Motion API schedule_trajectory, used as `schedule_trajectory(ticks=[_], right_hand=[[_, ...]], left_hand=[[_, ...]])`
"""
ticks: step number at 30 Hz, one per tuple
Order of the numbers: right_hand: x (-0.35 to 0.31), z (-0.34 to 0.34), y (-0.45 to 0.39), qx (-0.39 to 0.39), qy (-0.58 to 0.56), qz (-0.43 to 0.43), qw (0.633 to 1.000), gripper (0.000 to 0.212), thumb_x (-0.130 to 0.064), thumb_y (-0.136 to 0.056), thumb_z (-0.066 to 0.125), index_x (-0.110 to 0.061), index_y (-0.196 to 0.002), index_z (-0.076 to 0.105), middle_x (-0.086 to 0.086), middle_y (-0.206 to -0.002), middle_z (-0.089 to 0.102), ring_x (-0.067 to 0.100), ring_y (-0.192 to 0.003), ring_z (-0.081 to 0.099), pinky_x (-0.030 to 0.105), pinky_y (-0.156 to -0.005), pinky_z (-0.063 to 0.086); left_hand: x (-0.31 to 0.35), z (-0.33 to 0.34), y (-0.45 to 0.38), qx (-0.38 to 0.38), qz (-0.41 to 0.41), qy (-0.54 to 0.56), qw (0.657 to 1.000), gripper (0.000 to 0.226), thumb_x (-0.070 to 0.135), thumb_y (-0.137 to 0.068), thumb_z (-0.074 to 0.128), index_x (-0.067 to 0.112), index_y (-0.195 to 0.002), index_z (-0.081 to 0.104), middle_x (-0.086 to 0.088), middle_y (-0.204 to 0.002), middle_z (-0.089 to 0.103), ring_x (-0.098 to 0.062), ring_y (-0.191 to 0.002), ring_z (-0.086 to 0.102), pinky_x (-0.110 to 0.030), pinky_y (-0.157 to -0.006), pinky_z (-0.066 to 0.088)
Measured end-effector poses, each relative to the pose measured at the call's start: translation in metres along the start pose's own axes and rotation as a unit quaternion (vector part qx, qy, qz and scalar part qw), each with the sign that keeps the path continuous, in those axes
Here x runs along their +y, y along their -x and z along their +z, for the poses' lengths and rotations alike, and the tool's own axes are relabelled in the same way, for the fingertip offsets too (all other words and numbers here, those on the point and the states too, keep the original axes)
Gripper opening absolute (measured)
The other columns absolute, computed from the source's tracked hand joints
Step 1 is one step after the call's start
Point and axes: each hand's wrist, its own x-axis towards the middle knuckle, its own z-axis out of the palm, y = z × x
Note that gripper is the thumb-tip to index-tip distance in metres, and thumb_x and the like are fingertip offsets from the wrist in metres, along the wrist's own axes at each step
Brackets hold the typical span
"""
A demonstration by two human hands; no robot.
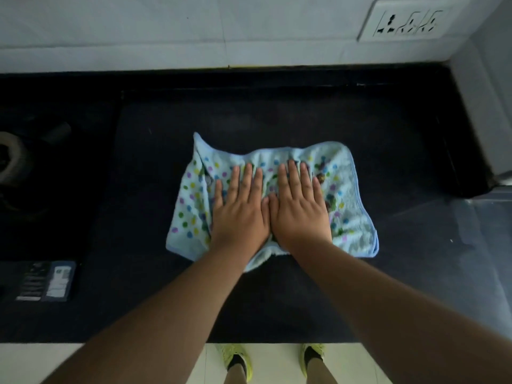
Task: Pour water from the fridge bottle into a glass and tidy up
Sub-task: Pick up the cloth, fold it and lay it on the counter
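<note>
On the dark bench (138,314) at its middle, a pale blue towel (349,195) with coloured dots lies spread and rumpled, its middle hidden under two flat hands, so what lies beneath the cloth cannot be seen. Its far left corner curls upward and a darker blue hem runs along the right edge. The left hand (239,209) and right hand (299,206) press on it side by side, thumbs touching, fingers straight and released, grasping nothing. At the left edge a gas stove burner (11,162) is cut off and dim, with a blurred label (48,281) near it whose print is unreadable. A wall socket plate (407,20) sits upper right, and yellow-green shoes (235,358) show on the floor below
</note>
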Motion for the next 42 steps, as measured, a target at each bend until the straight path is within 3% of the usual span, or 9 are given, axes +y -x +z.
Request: schedule_trajectory(ticks=[3, 8, 14, 20, 26, 32, 42], right_hand=[[0.021, 0.003, 0.049, 0.002, 0.015, 0.008, 1.0, 0.066, -0.049, -0.107, 0.007, -0.018, -0.163, -0.008, 0.0, -0.17, -0.015, 0.016, -0.155, -0.023, 0.043, -0.128, -0.002], [0.082, 0.0, 0.102, 0.009, 0.047, 0.064, 0.997, 0.066, -0.051, -0.106, 0.01, -0.021, -0.163, -0.006, -0.001, -0.171, -0.011, 0.014, -0.156, -0.017, 0.043, -0.128, 0.004], [0.128, -0.011, 0.096, 0.027, 0.039, 0.134, 0.99, 0.065, -0.051, -0.104, 0.003, -0.025, -0.162, -0.011, -0.004, -0.17, -0.018, 0.011, -0.154, -0.022, 0.043, -0.128, 0.003], [0.135, -0.018, 0.051, 0.042, 0.029, 0.201, 0.978, 0.068, -0.055, -0.103, 0.003, -0.024, -0.162, -0.011, -0.001, -0.17, -0.019, 0.016, -0.154, -0.026, 0.044, -0.127, -0.005], [0.11, -0.026, -0.023, 0.036, 0.027, 0.184, 0.982, 0.076, -0.061, -0.099, 0.004, -0.021, -0.162, -0.011, 0.006, -0.17, -0.018, 0.023, -0.155, -0.023, 0.047, -0.126, -0.008], [0.036, -0.021, -0.087, 0.022, 0.023, 0.094, 0.995, 0.077, -0.064, -0.098, 0.005, -0.025, -0.162, -0.009, 0.005, -0.17, -0.017, 0.028, -0.155, -0.022, 0.049, -0.125, -0.01], [-0.107, 0.022, -0.074, -0.025, 0.009, -0.083, 0.996, 0.071, -0.056, -0.101, 0.001, -0.019, -0.161, -0.012, 0.006, -0.168, -0.021, 0.028, -0.153, -0.028, 0.052, -0.124, -0.008]], left_hand=[[0.029, 0.011, 0.043, 0.015, 0.01, 0.019, 1.0, 0.064, 0.044, -0.11, 0.016, 0.017, -0.168, 0.01, -0.005, -0.176, 0.006, -0.026, -0.163, 0.0, -0.057, -0.129, 0.009], [0.1, 0.022, 0.076, -0.007, 0.046, 0.048, 0.998, 0.065, 0.043, -0.11, 0.017, 0.015, -0.168, 0.007, -0.008, -0.176, 0.0, -0.032, -0.162, -0.007, -0.061, -0.127, 0.009], [0.146, 0.02, 0.046, -0.038, 0.095, 0.049, 0.993, 0.065, 0.046, -0.11, 0.011, 0.018, -0.168, 0.001, -0.005, -0.176, -0.005, -0.032, -0.161, -0.014, -0.061, -0.127, -0.001], [0.144, 0.018, -0.016, -0.024, 0.17, 0.047, 0.984, 0.06, 0.044, -0.109, 0.018, 0.03, -0.167, 0.014, 0.005, -0.176, 0.009, -0.023, -0.163, -0.001, -0.057, -0.129, 0.001], [0.11, 0.004, -0.073, -0.025, 0.122, 0.048, 0.991, 0.058, 0.044, -0.11, 0.012, 0.035, -0.167, 0.006, 0.009, -0.176, 0.0, -0.015, -0.162, -0.009, -0.051, -0.13, -0.005], [0.013, -0.014, -0.104, -0.017, 0.042, 0.02, 0.999, 0.06, 0.052, -0.107, 0.015, 0.041, -0.166, 0.007, 0.01, -0.176, 0.0, -0.016, -0.163, -0.006, -0.052, -0.13, -0.007], [-0.139, -0.026, -0.033, -0.011, -0.092, -0.017, 0.996, 0.066, 0.061, -0.103, 0.007, 0.041, -0.165, -0.007, 0.005, -0.176, -0.005, -0.019, -0.163, -0.008, -0.054, -0.13, -0.004]])
